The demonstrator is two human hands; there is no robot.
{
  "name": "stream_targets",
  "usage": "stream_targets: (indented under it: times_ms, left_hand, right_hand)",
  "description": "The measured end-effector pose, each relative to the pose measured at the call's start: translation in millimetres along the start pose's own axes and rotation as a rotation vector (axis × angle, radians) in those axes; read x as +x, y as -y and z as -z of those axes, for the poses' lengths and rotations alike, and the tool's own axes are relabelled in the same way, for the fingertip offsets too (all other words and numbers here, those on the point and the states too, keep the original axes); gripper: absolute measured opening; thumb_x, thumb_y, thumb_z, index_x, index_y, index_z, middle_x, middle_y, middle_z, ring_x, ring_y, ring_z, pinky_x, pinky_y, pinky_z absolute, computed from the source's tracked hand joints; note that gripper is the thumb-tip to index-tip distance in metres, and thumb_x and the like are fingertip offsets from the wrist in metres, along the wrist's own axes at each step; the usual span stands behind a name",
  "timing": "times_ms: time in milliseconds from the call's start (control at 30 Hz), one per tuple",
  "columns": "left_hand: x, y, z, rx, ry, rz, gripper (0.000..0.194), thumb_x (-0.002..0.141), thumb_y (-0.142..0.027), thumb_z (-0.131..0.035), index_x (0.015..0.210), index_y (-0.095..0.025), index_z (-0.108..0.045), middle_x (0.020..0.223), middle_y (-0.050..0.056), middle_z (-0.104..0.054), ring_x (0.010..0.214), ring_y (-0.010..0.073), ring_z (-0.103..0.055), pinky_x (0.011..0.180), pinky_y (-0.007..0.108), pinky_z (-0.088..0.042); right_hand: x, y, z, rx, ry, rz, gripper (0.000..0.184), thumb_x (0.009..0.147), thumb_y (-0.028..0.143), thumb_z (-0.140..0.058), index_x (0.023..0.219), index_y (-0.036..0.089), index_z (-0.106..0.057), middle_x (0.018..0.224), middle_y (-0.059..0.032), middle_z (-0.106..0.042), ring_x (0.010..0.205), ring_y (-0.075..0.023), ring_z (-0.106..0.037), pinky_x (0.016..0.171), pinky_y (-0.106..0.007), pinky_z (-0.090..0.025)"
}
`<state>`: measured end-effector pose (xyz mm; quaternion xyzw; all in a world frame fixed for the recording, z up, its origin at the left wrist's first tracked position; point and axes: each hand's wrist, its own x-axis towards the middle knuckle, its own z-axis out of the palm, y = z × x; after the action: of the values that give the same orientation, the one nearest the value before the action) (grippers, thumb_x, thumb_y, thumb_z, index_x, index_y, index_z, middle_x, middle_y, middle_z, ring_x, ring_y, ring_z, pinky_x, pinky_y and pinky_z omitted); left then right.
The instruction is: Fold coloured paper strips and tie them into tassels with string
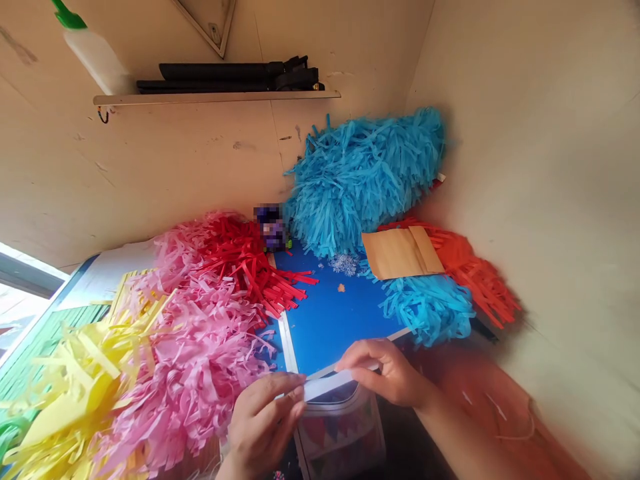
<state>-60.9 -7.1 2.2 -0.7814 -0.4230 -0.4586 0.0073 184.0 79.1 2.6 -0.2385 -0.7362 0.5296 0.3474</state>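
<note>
A narrow white strip (327, 385), paper or tape, stretches between my two hands in front of the blue table's near edge. My left hand (267, 417) pinches its left end between thumb and fingers. At the other end, my right hand (383, 370) grips the strip with thumb and curled fingers, and its tip shows past them. Beneath the strip stands a drawer box (343, 433) with translucent fronts and a white frame. Pink fringed tissue paper (200, 373) lies close to my left hand. A small blue fringed bunch (427, 307) is beyond my right hand.
On the blue tabletop (335, 313) are yellow fringe (85, 373), red fringe (245, 260), a large blue fringed pile (367, 177), orange fringe (475, 273), a brown paper piece (403, 253) and clear small bits (345, 264). A wall shelf (215, 98) holds black objects and a green-capped bottle (95, 57).
</note>
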Motion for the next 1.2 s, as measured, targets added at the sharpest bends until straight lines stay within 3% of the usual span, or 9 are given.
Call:
stream_targets:
  times_ms: [100, 167, 267, 400, 567, 833, 1000, 1100, 1200]
  left_hand:
    - [1.6, -4.4, -7.0, -0.036, -0.007, 0.177, 0.012, 0.086, -0.012, -0.063, 0.091, -0.022, -0.067, 0.086, 0.006, -0.079, 0.076, 0.0172, -0.076, 0.07, 0.024, -0.06]
    - [8.8, -7.1, -8.4, -0.021, 0.089, 0.289, 0.009, 0.09, -0.023, -0.062, 0.094, -0.022, -0.07, 0.087, 0.006, -0.079, 0.074, 0.0173, -0.075, 0.066, 0.023, -0.059]
    - [32.2, -10.6, -6.4, 0.111, 0.363, 0.376, 0.019, 0.092, -0.037, -0.06, 0.097, -0.024, -0.073, 0.085, 0.005, -0.079, 0.072, 0.0197, -0.075, 0.062, 0.025, -0.057]
    - [74.4, -14.3, -6.4, 0.323, 0.775, 0.446, 0.024, 0.094, -0.031, -0.052, 0.088, -0.024, -0.074, 0.077, 0.004, -0.077, 0.07, 0.0248, -0.074, 0.06, 0.03, -0.053]
    - [103.0, -9.7, -18.3, 0.453, 1.012, 0.335, 0.026, 0.091, -0.02, -0.048, 0.085, -0.02, -0.073, 0.078, 0.011, -0.077, 0.071, 0.0301, -0.074, 0.06, 0.034, -0.051]
    - [100.7, -8.8, -29.7, 0.479, 1.022, 0.362, 0.029, 0.087, -0.009, -0.047, 0.087, -0.017, -0.075, 0.078, 0.015, -0.076, 0.072, 0.0335, -0.075, 0.06, 0.037, -0.052]
    - [98.5, -11.4, -23.6, 0.428, 0.988, 0.353, 0.025, 0.094, -0.022, -0.051, 0.092, -0.021, -0.076, 0.079, 0.011, -0.077, 0.07, 0.0292, -0.074, 0.059, 0.033, -0.05]
    - [82.6, -6.8, -17.0, 0.197, 0.835, 0.37, 0.034, 0.101, -0.035, -0.042, 0.102, -0.027, -0.075, 0.083, 0.005, -0.078, 0.071, 0.0219, -0.074, 0.06, 0.027, -0.05]
    - [54.9, -1.3, -18.0, -0.034, 0.535, 0.425, 0.035, 0.1, -0.035, -0.043, 0.101, -0.026, -0.077, 0.089, 0.004, -0.08, 0.077, 0.0183, -0.074, 0.066, 0.024, -0.053]
  right_hand:
    - [4.3, 4.3, 0.9, -0.119, 0.069, 0.023, 0.024, 0.096, 0.026, -0.054, 0.109, 0.023, -0.074, 0.104, -0.0052, -0.077, 0.097, -0.0193, -0.071, 0.088, -0.032, -0.053]
    - [8.7, 4.3, 1.3, -0.146, 0.074, -0.005, 0.026, 0.097, 0.028, -0.052, 0.109, 0.022, -0.075, 0.106, -0.0054, -0.076, 0.1, -0.0194, -0.07, 0.09, -0.031, -0.053]
    - [15.5, -0.1, 2.3, -0.17, 0.085, -0.069, 0.029, 0.098, 0.031, -0.051, 0.108, 0.02, -0.076, 0.108, -0.0064, -0.076, 0.101, -0.0199, -0.069, 0.089, -0.031, -0.053]
    - [22.2, -5.7, 4.9, -0.193, 0.111, -0.111, 0.035, 0.099, 0.037, -0.049, 0.112, 0.019, -0.075, 0.111, -0.0081, -0.075, 0.104, -0.0214, -0.069, 0.091, -0.032, -0.052]
    - [26.5, -5.7, 10.6, -0.208, 0.135, -0.183, 0.044, 0.101, 0.048, -0.043, 0.124, 0.021, -0.07, 0.122, -0.0091, -0.071, 0.114, -0.0243, -0.065, 0.099, -0.037, -0.049]
    - [27.6, -5.6, 13.4, -0.194, 0.144, -0.153, 0.048, 0.101, 0.051, -0.041, 0.12, 0.019, -0.072, 0.12, -0.0099, -0.072, 0.112, -0.0247, -0.067, 0.097, -0.036, -0.051]
    - [26.1, -6.6, 16.9, -0.19, 0.133, -0.161, 0.041, 0.099, 0.047, -0.048, 0.117, 0.02, -0.073, 0.117, -0.0087, -0.073, 0.109, -0.0241, -0.068, 0.096, -0.035, -0.052]
    - [22.6, -6.2, 19.6, -0.201, 0.134, -0.164, 0.037, 0.098, 0.042, -0.051, 0.117, 0.02, -0.074, 0.115, -0.0079, -0.074, 0.107, -0.0235, -0.068, 0.094, -0.035, -0.052]
    - [19.8, -4.8, 18.8, -0.202, 0.143, -0.139, 0.033, 0.097, 0.037, -0.052, 0.113, 0.019, -0.075, 0.11, -0.008, -0.075, 0.103, -0.0226, -0.069, 0.091, -0.034, -0.052]
